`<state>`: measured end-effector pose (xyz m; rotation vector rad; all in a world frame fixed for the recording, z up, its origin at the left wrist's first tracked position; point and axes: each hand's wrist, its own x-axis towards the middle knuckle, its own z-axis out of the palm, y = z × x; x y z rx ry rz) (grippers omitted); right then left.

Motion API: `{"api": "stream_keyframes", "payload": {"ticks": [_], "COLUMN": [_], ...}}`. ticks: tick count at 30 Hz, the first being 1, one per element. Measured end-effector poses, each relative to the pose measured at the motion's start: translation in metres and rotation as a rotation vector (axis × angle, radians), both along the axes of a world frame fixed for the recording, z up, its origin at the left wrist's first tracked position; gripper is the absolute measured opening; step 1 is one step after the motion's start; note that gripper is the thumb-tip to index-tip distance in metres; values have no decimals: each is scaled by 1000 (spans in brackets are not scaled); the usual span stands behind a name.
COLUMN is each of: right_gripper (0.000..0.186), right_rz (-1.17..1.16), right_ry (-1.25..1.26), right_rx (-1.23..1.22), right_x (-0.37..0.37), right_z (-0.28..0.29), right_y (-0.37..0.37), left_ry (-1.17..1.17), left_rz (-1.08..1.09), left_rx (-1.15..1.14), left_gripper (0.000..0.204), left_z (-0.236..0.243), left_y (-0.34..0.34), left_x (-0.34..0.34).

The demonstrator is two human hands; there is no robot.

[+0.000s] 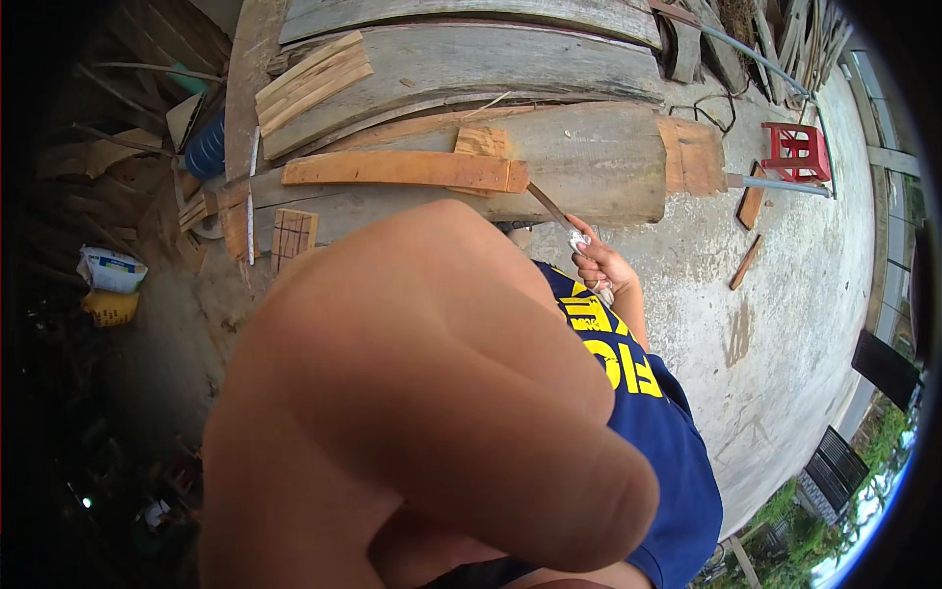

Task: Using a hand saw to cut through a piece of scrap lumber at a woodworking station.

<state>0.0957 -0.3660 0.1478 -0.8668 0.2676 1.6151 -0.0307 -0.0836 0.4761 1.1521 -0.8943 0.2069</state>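
Slanting off the right end of an orange-brown plank (402,171): long narrow blade (547,201), its white-wrapped handle (577,239) clasped in the right hand (606,267). Plank lies across a wood block (479,140) on a wide grey board (599,162). Left hand (422,393) fills the foreground, close to lens; grip cannot be told. Red stool (800,151), upper right, on concrete floor (687,285).
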Motion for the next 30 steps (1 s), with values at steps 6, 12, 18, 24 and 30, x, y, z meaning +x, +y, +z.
{"api": "stream_keyframes", "payload": {"ticks": [6, 12, 18, 24, 30], "right_gripper": [56, 54, 55, 59, 56], "right_rz": [62, 231, 154, 198, 289], "right_ry": [-126, -896, -1297, -1384, -1323], "right_rx": [-125, -447, -441, -480, -554], "right_x": [0, -26, -51, -62, -94], "right_z": [0, -19, -24, -75, -35], "right_y": [18, 46, 111, 147, 124], "left_ry": [92, 1007, 1507, 1510, 1581], "left_rz": [517, 836, 738, 689, 625], "left_rx": [140, 486, 1560, 1460, 1421], "left_gripper": [26, 34, 96, 71, 70], "left_z": [-50, -218, -390, -438, -437], "left_y": [12, 85, 102, 110, 114], "left_x": [5, 37, -5, -38, -34]}}
